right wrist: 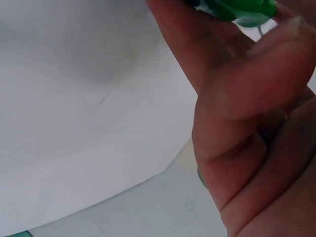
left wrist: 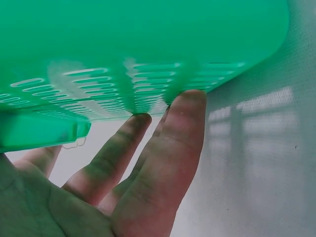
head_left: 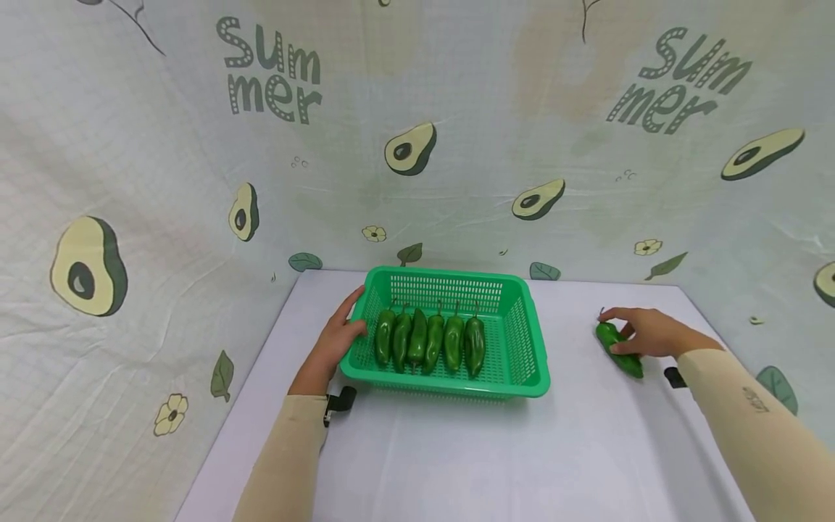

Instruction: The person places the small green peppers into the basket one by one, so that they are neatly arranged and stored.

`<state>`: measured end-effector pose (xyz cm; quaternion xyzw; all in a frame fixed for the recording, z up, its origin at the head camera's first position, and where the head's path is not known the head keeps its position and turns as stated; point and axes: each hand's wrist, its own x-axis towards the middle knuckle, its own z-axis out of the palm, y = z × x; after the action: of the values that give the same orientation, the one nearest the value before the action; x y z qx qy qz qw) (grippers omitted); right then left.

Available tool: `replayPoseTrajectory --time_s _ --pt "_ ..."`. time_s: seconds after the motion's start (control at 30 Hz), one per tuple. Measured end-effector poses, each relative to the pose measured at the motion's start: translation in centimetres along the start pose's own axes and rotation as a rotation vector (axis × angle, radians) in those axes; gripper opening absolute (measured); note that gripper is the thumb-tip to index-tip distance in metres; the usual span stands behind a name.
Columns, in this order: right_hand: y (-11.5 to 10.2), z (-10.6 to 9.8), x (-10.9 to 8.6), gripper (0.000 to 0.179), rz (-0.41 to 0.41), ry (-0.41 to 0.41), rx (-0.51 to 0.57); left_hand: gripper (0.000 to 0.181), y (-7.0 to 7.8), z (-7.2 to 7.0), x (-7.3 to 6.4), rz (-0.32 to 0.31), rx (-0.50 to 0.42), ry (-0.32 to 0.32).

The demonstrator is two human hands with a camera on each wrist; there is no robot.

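Note:
A green plastic basket [head_left: 450, 388] with slotted walls stands on the table. Inside it, several green chili peppers [head_left: 454, 344] lie side by side, stems mostly toward the far wall. My left hand [head_left: 335, 337] is at the basket's left end; in the left wrist view its fairly straight fingers [left wrist: 180, 128] touch the slotted outer wall. Off to the right, my right hand [head_left: 652, 333] pinches a single green chili pepper [head_left: 629, 365] at the tabletop between thumb and fingers. Only part of that pepper [right wrist: 252, 12] shows in the right wrist view.
The white table [head_left: 470, 464] extends in front of the basket and between it and my right hand. A pale cloth [head_left: 470, 87] printed with avocados, leaves and lettering hangs behind the table and along both sides.

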<state>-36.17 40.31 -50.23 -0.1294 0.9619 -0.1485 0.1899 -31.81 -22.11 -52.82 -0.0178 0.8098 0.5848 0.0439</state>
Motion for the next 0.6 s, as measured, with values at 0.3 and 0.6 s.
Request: replayPoseTrajectory --time_s 0.3,0.6 --pt "0.45 0.87 0.25 0.077 0.006 0.023 0.007 0.091 -0.09 0.04 0.04 0.000 -0.010 -0.004" --pt "-0.34 0.91 -0.44 0.073 -0.019 0.067 0.007 0.091 0.05 0.04 0.00 0.004 -0.028 -0.003"
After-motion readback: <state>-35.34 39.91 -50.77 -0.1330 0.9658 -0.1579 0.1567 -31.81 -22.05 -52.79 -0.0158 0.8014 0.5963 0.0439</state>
